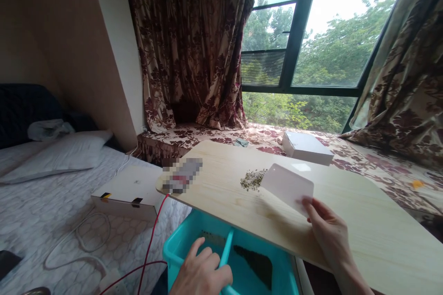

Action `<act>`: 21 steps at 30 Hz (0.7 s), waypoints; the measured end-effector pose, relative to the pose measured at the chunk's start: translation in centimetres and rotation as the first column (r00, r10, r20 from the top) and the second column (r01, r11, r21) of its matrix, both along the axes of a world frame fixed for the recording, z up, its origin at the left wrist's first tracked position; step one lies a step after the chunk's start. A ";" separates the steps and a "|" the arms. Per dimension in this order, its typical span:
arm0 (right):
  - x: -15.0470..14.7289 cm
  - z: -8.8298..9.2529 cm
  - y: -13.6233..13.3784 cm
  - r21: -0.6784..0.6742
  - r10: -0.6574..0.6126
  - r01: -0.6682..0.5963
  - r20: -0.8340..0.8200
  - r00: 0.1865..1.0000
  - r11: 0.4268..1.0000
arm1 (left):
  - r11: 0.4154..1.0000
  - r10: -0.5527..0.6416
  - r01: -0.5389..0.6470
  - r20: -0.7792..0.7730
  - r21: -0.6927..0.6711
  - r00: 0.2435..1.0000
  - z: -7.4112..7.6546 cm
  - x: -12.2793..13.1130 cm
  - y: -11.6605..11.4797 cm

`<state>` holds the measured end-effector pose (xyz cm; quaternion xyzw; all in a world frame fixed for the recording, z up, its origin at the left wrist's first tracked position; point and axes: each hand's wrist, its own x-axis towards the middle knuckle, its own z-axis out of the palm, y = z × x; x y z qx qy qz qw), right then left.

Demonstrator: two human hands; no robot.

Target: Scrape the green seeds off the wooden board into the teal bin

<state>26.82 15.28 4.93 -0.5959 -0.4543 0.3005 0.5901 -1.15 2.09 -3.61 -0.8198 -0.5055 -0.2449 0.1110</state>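
Note:
My right hand (330, 230) pinches the lower right corner of a thin white plastic scraper (287, 186), tilted over the light wooden tabletop (214, 173). Beside the scraper's left edge lies a loose pile of small greenish-brown grains (252, 180); their exact kind is too small to tell. Below the table's near edge stands a teal two-compartment bin (176, 244). My left hand (202, 269) is curled over its middle divider, index finger partly extended; the fingertips' grip is partly hidden. A dark mass of grains (256, 262) lies in the right compartment, with a few specks in the left.
A pixelated phone-like object (183, 175) with a red cable (154, 235) rests on the table's left end. A white box (128, 189) lies on the bed at left. Another white box (306, 146) sits on the window ledge behind the table.

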 end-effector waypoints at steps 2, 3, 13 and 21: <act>-0.2 -0.1 0.0 0.000 0.017 -0.017 0.013 1.000 1.000 | 0.998 -0.009 0.008 -0.025 -0.062 1.000 0.6 -0.2 -0.2; -0.2 -0.1 0.0 0.002 0.022 -0.022 0.020 1.000 1.000 | 0.994 -0.010 0.006 -0.040 -0.107 0.999 1.2 -0.3 -0.4; -0.3 -0.2 -0.1 0.059 0.036 -0.042 0.100 0.994 0.997 | 0.952 -0.065 0.052 -0.034 -0.303 0.997 4.6 -0.9 -1.5; -0.7 0.2 -0.5 0.045 0.068 -0.072 0.095 0.993 0.996 | 0.918 -0.057 0.028 -0.062 -0.395 0.996 5.5 0.2 -1.5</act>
